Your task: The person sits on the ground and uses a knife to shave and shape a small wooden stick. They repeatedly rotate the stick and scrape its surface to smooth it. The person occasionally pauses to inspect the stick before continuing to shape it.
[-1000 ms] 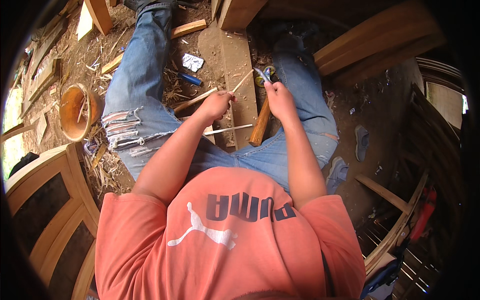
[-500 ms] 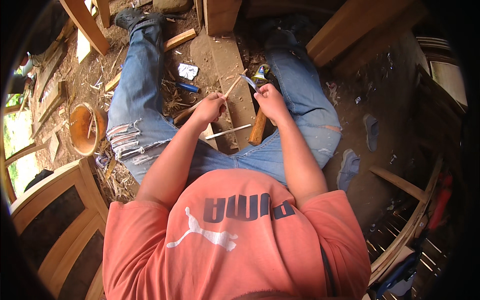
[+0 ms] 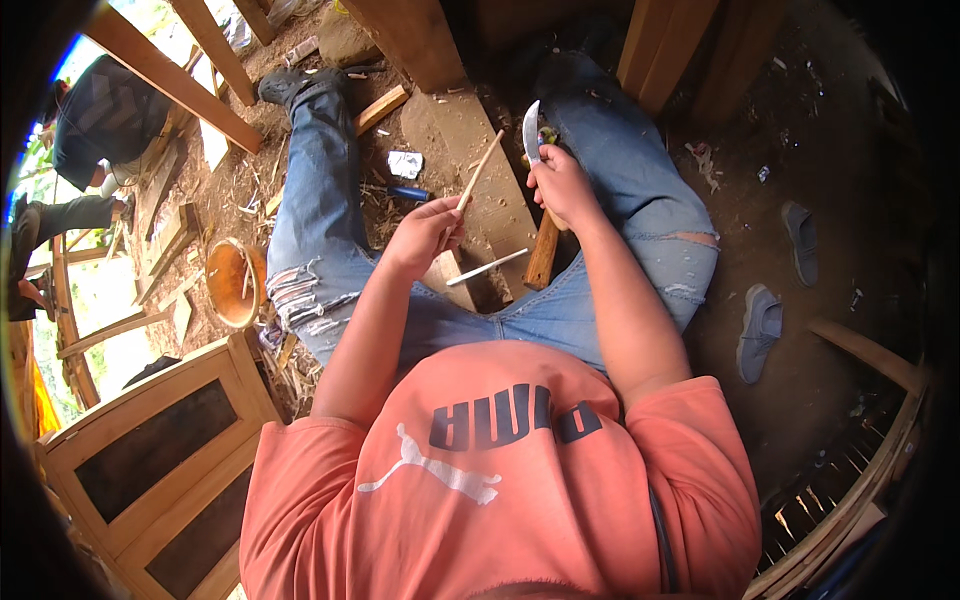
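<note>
Pinching a stick (image 3: pixel 482 168) in the left hand (image 3: pixel 426 236) above the plank (image 3: pixel 490 222), toward its right edge, gripping a curved knife (image 3: pixel 531 130) in the right hand (image 3: pixel 564 188). Could easily get cut by slipping, tbh.

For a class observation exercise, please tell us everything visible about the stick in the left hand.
The stick is slim, straight and pale tan, apparently wood, its far tip slightly browner. The left hand grips its lower part, partly hiding it. From there it slants forward and rightward above the plank. Its free end is apart from the curved blade at the right hand.
</note>
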{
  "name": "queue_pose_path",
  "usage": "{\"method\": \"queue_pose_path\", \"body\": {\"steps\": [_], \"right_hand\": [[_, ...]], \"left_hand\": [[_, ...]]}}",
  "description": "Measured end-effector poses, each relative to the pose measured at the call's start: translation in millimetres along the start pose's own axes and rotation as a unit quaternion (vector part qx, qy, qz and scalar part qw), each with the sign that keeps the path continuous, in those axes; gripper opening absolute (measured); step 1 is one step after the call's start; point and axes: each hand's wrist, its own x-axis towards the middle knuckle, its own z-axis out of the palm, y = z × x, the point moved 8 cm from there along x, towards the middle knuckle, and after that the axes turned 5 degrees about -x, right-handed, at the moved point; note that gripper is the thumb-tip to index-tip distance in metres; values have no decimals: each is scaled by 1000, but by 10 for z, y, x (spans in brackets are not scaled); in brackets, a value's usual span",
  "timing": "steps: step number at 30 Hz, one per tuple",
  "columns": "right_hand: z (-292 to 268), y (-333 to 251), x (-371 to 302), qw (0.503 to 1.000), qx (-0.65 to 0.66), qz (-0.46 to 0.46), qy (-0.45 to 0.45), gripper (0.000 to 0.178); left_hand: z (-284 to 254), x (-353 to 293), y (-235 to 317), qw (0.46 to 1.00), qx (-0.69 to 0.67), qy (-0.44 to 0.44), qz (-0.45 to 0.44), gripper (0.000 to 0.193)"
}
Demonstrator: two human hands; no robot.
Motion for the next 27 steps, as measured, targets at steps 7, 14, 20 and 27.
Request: {"method": "queue_pose_path", "body": {"steps": [7, 14, 20, 27], "right_hand": [[328, -108, -184, 930, -334, -114, -108, 28], [377, -203, -203, 925, -336, -166, -68, 28], [319, -340, -364, 912, -357, -193, -51, 21], [536, -395, -696, 890, -379, -181, -178, 21]], "left_hand": [[-181, -205, 235, 997, 30, 48, 43, 33], [-238, -352, 94, 997, 53, 56, 16, 30], [-269, -286, -45, 999, 35, 38, 1, 29], [-193, -218, -49, 997, -62, -29, -17, 29]]}}
